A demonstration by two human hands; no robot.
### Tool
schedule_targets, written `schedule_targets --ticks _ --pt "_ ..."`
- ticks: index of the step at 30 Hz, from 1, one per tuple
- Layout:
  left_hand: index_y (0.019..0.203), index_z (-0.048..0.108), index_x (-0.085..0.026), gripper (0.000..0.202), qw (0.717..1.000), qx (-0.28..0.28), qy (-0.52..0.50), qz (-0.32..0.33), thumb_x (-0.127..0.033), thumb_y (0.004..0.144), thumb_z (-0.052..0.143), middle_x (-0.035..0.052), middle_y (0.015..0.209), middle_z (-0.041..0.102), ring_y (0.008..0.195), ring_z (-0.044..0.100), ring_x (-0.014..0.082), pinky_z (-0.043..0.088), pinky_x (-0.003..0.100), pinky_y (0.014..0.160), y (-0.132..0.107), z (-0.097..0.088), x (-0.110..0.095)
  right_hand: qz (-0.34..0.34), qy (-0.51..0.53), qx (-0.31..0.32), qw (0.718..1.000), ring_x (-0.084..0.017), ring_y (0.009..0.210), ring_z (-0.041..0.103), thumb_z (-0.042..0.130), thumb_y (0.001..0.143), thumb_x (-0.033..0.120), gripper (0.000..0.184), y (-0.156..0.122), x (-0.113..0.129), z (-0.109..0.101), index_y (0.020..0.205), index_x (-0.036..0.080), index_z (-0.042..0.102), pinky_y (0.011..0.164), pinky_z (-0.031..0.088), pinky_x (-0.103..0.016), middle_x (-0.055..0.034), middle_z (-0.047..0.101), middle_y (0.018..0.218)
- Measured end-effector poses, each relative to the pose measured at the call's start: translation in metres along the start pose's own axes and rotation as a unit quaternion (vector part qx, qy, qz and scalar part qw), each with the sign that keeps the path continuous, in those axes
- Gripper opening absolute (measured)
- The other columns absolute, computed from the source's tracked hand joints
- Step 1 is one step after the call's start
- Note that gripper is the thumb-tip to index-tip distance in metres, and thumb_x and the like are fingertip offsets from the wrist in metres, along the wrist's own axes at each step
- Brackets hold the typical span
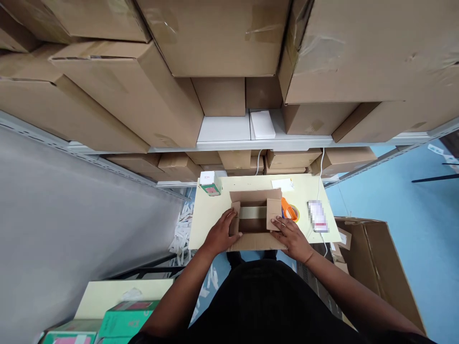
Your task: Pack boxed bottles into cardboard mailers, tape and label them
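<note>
A small open cardboard box [255,198] stands on a pale yellow table [208,215], its flaps up and a strip of tape across its inner bottom. My left hand [221,232] grips the box's left side flap, fingers curled over its edge. My right hand [289,235] rests against the right flap and the near right corner, fingers bent on the cardboard. A small white and green carton [210,183] stands at the table's far left corner.
An orange tape dispenser [289,210], a white slip [282,184] and a phone on a white cable [317,216] lie right of the box. Stacked cartons [222,38] fill the shelves ahead. An open brown carton [373,258] stands right; green boxes [125,319] lie lower left.
</note>
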State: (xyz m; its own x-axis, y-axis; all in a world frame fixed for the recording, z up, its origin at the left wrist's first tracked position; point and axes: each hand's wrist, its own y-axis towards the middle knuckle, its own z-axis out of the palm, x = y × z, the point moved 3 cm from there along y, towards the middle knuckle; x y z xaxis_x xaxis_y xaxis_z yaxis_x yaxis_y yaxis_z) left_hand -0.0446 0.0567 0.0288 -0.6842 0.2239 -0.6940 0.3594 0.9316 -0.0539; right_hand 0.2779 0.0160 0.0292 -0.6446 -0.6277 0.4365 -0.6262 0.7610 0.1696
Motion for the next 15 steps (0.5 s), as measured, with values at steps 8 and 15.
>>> schedule_targets --ticks 8,15 --pt "0.125 0.069 -0.021 0.044 0.997 -0.007 -0.081 0.001 -0.041 0.107 0.034 0.011 0.148 0.056 0.141 0.049 0.0252 0.04 0.046 0.12 0.011 -0.005 0.002 0.213 0.175 -0.15 0.949 -0.031 0.121 0.061 0.064 0.094 0.036 0.013 0.002 -0.022 0.015 0.1 0.024 0.067 0.103 0.052 -0.053 -0.0112 0.069 0.111" --pt "0.16 0.027 -0.025 0.075 0.99 -0.085 -0.081 -0.075 -0.043 0.095 0.06 0.0142 0.151 0.047 0.099 0.066 0.0197 0.059 0.037 0.085 0.043 -0.005 -0.001 0.356 0.195 -0.23 0.884 -0.032 0.119 0.056 0.071 0.085 0.045 0.075 0.011 -0.049 0.055 0.149 0.02 0.039 0.097 0.054 -0.052 -0.0173 0.048 0.137"
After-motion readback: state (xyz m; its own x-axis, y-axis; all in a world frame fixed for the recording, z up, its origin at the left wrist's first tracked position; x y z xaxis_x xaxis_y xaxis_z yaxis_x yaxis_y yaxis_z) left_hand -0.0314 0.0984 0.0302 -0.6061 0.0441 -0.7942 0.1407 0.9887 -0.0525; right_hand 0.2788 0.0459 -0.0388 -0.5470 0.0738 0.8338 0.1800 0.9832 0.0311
